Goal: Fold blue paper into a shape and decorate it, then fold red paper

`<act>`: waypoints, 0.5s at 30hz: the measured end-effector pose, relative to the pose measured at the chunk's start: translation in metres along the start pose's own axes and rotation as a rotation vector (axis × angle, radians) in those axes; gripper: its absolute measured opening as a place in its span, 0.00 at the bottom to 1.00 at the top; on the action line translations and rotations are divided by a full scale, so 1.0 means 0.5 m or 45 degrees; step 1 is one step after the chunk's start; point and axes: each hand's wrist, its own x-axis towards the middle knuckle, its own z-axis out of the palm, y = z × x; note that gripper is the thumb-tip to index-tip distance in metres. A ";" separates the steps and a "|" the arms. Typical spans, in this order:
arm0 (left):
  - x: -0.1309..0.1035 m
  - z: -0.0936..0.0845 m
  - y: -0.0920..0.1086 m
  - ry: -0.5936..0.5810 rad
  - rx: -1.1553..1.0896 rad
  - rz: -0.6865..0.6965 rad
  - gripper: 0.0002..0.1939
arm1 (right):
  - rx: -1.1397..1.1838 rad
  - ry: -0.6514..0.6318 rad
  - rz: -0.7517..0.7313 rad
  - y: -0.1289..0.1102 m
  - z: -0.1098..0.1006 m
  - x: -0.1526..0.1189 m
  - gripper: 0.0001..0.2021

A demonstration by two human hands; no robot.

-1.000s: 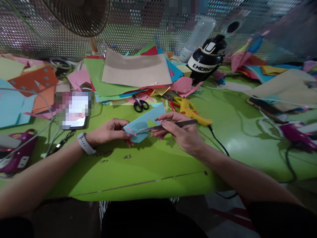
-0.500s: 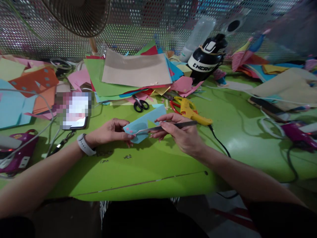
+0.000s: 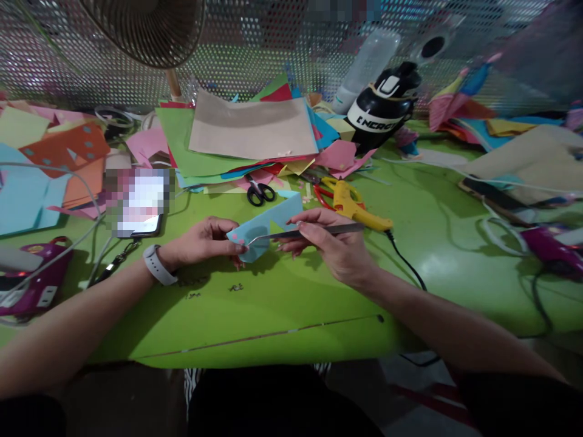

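A folded light blue paper (image 3: pixel 259 233) with small pink dots near its left end is pinched by my left hand (image 3: pixel 212 241) between thumb and fingers. My right hand (image 3: pixel 330 240) grips a dark, thin tool (image 3: pixel 314 232) like tweezers, whose bent metal tip rests at the paper's left part, close to my left thumb. A notch in the paper's lower edge lets the green table show through. Just behind the paper lie black-handled scissors (image 3: pixel 260 193). Several tiny dark bits (image 3: pixel 235 287) lie on the table in front of my left hand.
Behind are stacked coloured papers (image 3: pixel 252 130) and a black bottle (image 3: pixel 382 109). A yellow glue gun (image 3: pixel 357 209) with a cord lies right of centre. A phone (image 3: pixel 143 203) and a purple device (image 3: pixel 40 276) are at the left, another purple device (image 3: pixel 553 252) at the right.
The tool's tip has shifted slightly on the paper, and the pink bit seen at it before no longer shows. Both hands keep their holds; the whole view has moved slightly.
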 end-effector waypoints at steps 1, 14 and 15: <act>0.000 -0.001 -0.001 -0.001 -0.002 0.004 0.11 | -0.001 0.028 -0.010 -0.002 -0.001 0.000 0.13; -0.003 0.000 0.004 0.207 0.055 0.013 0.15 | 0.043 0.224 -0.126 -0.007 -0.013 -0.001 0.10; -0.004 0.000 0.004 0.229 0.083 -0.001 0.15 | 0.049 0.237 -0.139 -0.008 -0.014 -0.001 0.10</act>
